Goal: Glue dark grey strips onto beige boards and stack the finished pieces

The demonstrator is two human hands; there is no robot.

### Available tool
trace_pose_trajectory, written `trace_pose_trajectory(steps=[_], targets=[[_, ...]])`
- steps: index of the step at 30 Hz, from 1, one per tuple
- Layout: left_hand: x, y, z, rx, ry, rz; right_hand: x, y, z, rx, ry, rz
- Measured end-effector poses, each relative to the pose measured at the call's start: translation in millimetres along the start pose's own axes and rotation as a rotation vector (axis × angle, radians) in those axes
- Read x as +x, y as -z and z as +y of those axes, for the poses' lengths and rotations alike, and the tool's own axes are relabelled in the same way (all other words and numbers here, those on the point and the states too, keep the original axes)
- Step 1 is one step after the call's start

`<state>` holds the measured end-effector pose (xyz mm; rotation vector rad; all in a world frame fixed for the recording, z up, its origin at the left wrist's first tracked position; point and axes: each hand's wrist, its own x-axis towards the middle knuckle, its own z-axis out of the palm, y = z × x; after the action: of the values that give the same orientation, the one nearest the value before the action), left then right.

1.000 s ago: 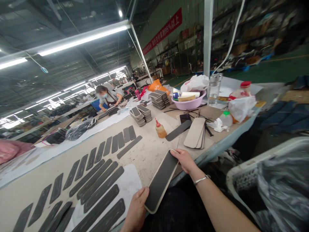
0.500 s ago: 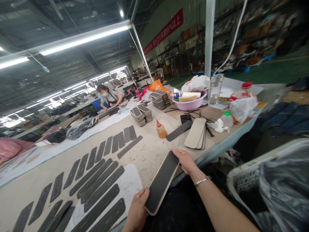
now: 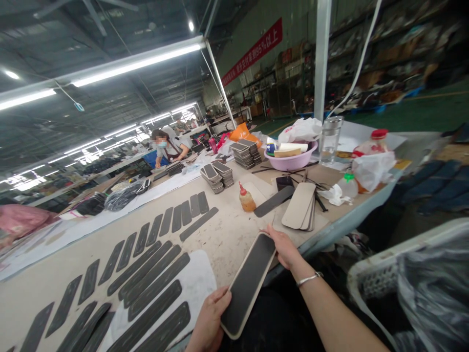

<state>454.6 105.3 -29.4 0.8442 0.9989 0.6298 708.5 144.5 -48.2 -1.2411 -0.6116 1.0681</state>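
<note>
Both hands hold a long, round-cornered panel (image 3: pixel 248 286), dark on its face with a pale border, tilted at the table's near edge. My left hand (image 3: pixel 210 318) grips its lower left end, thumb over the edge of the dark face. At the upper right end, the fingers of my right hand (image 3: pixel 284 247) are closed on the panel's edge. Left of my hands, several dark strips (image 3: pixel 156 286) lie in rows, some on a white sheet (image 3: pixel 203 274). Beyond the panel are a squeeze bottle (image 3: pixel 246 198) with a red nozzle and a stack of pale panels (image 3: pixel 298 205).
Stacks of finished-looking panels (image 3: pixel 217 176) stand farther back, near a lilac basin (image 3: pixel 291 161) full of items. A clear tumbler (image 3: pixel 330 142) and a red-capped bottle (image 3: pixel 377 142) stand at right. Below is a white basket (image 3: pixel 370 278). A masked person (image 3: pixel 170 149) works across the table.
The view has shifted slightly, so the scene sits a little lower and farther right. The panel has come down slightly with both hands still on it.
</note>
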Motion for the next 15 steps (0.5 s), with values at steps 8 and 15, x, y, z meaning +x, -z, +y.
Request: trace_pose_trajectory(steps=[8, 15], targets=[[-1, -4, 1, 0.005, 0.023, 0.040, 5, 5, 14, -0.113, 0.061, -0.012], [3, -2, -5, -0.044, 0.018, 0.070, 1, 4, 3, -0.299, 0.131, 0.040]])
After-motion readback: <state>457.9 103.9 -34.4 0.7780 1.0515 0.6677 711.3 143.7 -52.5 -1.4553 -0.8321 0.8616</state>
